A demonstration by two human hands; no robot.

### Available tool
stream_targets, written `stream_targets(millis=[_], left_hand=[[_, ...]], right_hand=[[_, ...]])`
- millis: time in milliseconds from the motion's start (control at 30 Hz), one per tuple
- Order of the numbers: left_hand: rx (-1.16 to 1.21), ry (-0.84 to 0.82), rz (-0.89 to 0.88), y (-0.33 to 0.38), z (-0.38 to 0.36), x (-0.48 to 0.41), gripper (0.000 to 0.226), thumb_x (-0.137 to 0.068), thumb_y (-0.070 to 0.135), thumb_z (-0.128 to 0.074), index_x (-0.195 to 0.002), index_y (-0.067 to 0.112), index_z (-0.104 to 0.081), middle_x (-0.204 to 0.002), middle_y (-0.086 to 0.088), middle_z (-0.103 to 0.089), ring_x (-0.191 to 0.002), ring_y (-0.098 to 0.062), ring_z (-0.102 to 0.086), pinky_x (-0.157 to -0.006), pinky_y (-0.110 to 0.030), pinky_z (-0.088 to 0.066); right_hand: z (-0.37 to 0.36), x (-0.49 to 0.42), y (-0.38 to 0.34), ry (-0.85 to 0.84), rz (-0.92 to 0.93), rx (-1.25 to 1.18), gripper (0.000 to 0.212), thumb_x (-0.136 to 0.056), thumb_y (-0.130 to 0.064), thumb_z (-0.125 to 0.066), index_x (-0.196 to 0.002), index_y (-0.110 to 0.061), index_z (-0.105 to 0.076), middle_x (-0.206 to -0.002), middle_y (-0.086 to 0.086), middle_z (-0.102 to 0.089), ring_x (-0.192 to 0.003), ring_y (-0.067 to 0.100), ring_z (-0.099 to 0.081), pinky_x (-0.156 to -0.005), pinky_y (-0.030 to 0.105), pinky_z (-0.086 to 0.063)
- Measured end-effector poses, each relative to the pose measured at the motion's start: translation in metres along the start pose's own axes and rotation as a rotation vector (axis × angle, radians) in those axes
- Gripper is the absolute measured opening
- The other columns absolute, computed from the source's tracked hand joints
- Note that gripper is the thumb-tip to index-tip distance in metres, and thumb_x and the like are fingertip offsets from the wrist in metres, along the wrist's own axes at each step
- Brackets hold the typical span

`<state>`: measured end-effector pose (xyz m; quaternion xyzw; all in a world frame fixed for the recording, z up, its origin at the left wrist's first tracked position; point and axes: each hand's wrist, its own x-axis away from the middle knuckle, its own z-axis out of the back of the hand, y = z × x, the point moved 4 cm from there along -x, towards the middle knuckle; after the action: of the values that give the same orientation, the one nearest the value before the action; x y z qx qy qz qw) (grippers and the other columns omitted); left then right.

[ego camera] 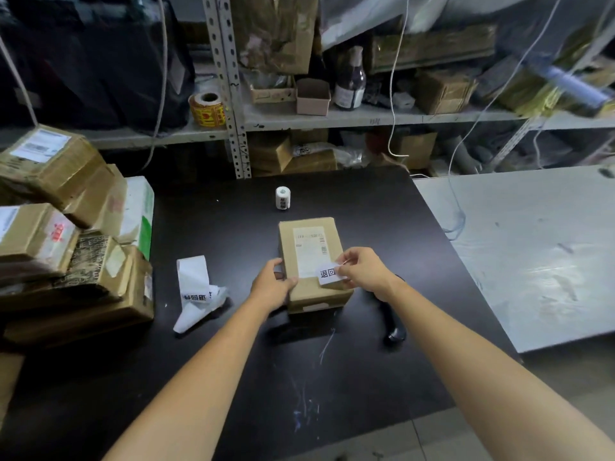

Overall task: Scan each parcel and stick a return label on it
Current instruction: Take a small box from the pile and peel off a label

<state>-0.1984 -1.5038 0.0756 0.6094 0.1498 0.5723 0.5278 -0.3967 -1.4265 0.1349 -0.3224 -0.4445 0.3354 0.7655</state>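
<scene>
The parcel (311, 261) lies on the tabletop (366, 207), left hand (274, 287) gripping its left edge, right hand (361, 269) pinching a label (327, 273) over its near right corner, with the roll (283, 197) behind it, the strip (196, 291) to its left, stacked boxes (66, 234) further left, the scanner (394, 324) just right and nearer, and the shelf (366, 116) behind all.

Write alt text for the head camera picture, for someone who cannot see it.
A person's right hand pinches a small white return label over a cardboard parcel on a black table, while the left hand holds the parcel's side. More parcels are piled at left; a label roll stands behind.
</scene>
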Motion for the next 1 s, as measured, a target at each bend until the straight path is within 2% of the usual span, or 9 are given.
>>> stream_targets(millis=[200,300,433,533,633,733,800,933,1000], left_hand=[[0.039,-0.007,0.018,0.001,0.000,0.003,0.060,-0.088,0.011,-0.070,-0.138,0.030,-0.042,-0.112,0.001,-0.058,-0.102,-0.024,-0.063,-0.081,-0.046,-0.059],[0.055,-0.025,0.026,0.003,0.000,0.006,0.058,-0.089,0.010,-0.069,-0.137,0.029,-0.042,-0.107,0.005,-0.057,-0.102,-0.023,-0.063,-0.081,-0.045,-0.060],[0.067,-0.038,0.037,0.004,0.001,0.007,0.058,-0.089,0.008,-0.067,-0.137,0.027,-0.042,-0.106,0.004,-0.057,-0.104,-0.023,-0.063,-0.080,-0.043,-0.060],[0.056,-0.051,0.030,0.006,0.002,0.007,0.059,-0.089,0.008,-0.068,-0.138,0.027,-0.041,-0.104,0.006,-0.057,-0.104,-0.021,-0.063,-0.073,-0.035,-0.059],[0.059,-0.070,0.030,0.008,0.002,0.009,0.061,-0.090,0.008,-0.067,-0.141,0.027,-0.040,-0.106,0.006,-0.057,-0.106,-0.022,-0.062,-0.076,-0.035,-0.059],[0.100,-0.096,0.041,0.007,0.002,0.009,0.067,-0.091,0.006,-0.065,-0.147,0.027,-0.036,-0.118,-0.001,-0.058,-0.110,-0.025,-0.061,-0.087,-0.042,-0.057],[0.128,-0.114,0.051,0.007,0.002,0.010,0.068,-0.091,0.004,-0.064,-0.148,0.027,-0.035,-0.119,-0.002,-0.059,-0.110,-0.027,-0.063,-0.089,-0.046,-0.056],[0.174,-0.093,0.042,0.012,0.007,0.020,0.065,-0.092,0.000,-0.061,-0.147,0.025,-0.038,-0.107,0.002,-0.060,-0.098,-0.019,-0.064,-0.075,-0.035,-0.060],[0.205,-0.040,0.008,0.019,0.016,0.028,0.062,-0.091,-0.001,-0.062,-0.144,0.024,-0.041,-0.112,-0.001,-0.061,-0.100,-0.018,-0.064,-0.078,-0.036,-0.059]], right_hand=[[-0.009,-0.005,0.008,0.108,-0.020,0.095,0.011,-0.085,-0.004,-0.071,-0.092,-0.006,-0.063,-0.086,0.007,-0.067,-0.067,0.023,-0.070,-0.065,0.039,-0.063],[-0.010,-0.009,0.008,0.133,0.012,0.196,0.014,-0.082,-0.009,-0.073,-0.091,-0.012,-0.062,-0.088,0.006,-0.067,-0.071,0.026,-0.072,-0.068,0.043,-0.062],[-0.013,-0.011,0.004,0.144,0.089,0.457,0.022,-0.079,-0.027,-0.076,-0.094,-0.019,-0.062,-0.096,0.002,-0.068,-0.081,0.026,-0.069,-0.077,0.043,-0.058],[-0.001,-0.013,0.006,0.190,0.080,0.568,0.041,-0.073,-0.045,-0.080,-0.098,-0.022,-0.057,-0.099,-0.004,-0.063,-0.086,0.021,-0.063,-0.074,0.036,-0.053],[0.013,-0.014,0.017,0.166,-0.005,0.411,0.057,-0.075,-0.045,-0.081,-0.119,-0.025,-0.050,-0.097,-0.004,-0.060,-0.089,0.019,-0.061,-0.073,0.034,-0.049],[0.010,-0.016,0.027,0.071,-0.049,0.074,0.039,-0.091,-0.021,-0.069,-0.128,-0.012,-0.059,-0.103,0.006,-0.069,-0.095,0.024,-0.068,-0.082,0.039,-0.058],[0.007,-0.013,0.028,0.060,-0.100,-0.119,0.032,-0.097,-0.010,-0.058,-0.128,-0.007,-0.060,-0.107,0.013,-0.069,-0.098,0.031,-0.070,-0.079,0.040,-0.061],[0.008,-0.006,0.019,0.036,-0.105,-0.252,0.033,-0.093,-0.013,-0.068,-0.124,-0.011,-0.059,-0.108,0.011,-0.065,-0.092,0.028,-0.073,-0.078,0.043,-0.061],[0.009,-0.003,0.007,0.000,-0.068,-0.279,0.041,-0.090,-0.015,-0.072,-0.128,-0.012,-0.057,-0.107,0.008,-0.069,-0.089,0.024,-0.074,-0.076,0.040,-0.062]])
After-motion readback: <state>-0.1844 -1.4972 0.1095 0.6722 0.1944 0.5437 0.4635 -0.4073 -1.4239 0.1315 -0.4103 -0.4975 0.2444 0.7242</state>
